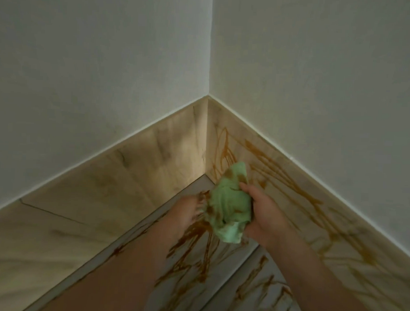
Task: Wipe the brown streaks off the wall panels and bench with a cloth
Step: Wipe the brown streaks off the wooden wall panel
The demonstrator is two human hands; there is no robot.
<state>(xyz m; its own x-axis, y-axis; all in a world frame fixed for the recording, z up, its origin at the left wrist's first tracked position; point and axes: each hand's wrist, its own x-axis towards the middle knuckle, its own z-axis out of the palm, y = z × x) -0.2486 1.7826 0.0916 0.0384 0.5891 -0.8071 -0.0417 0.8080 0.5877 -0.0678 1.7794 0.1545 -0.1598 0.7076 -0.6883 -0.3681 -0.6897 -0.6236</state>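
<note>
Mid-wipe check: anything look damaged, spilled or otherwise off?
Brown streaks smear the right wall panel and the bench; the left wall panel shows none, but a dark line crosses it: crack or seam, unclear. The green cloth, gripped by the right hand and left hand, is brown-stained and may re-smear.

A single wide-angle camera worn on the person's head looks forward and down into a room corner [209, 62]. It sits close: both forearms reach in from the bottom edge, and the left hand [190, 210] and right hand [264, 218] meet at a cloth [230, 207] just below mid-frame. White walls [98, 58] fill the upper half, wooden panels [129, 176] and the counter [220, 274] the lower.
</note>
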